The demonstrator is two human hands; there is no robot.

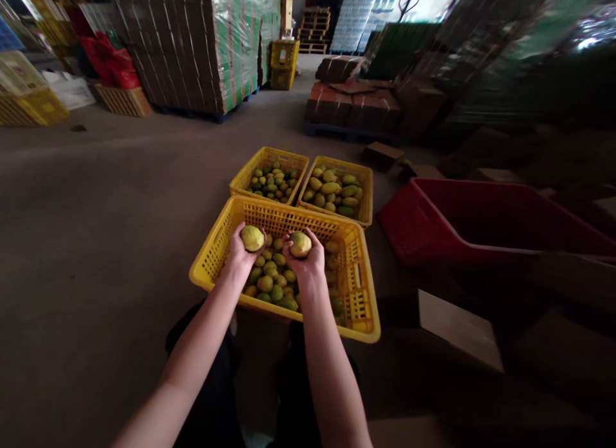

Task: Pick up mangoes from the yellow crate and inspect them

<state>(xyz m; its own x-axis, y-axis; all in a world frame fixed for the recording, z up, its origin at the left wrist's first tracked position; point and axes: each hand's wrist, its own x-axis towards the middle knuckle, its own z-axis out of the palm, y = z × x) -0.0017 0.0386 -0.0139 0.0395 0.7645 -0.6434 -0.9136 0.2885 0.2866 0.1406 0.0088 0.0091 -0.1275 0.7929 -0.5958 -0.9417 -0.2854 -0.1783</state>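
Above a large yellow plastic crate, my two hands are held side by side, palms up. My left hand is closed around a yellow-green mango. A second mango, yellow with a darker green patch, rests in the curled fingers of my right hand. Below them, many green and yellow mangoes lie loose in the crate, partly covered by my forearms. Two more yellow crates stand just beyond: the left one holds smaller green-yellow fruit, the right one larger, longer yellow fruit.
A red tub stands at the right, with open cardboard boxes near it. Flattened cardboard bundles lie on a blue pallet behind. Tall wrapped stacks rise at the back left. Concrete floor stretches along the left.
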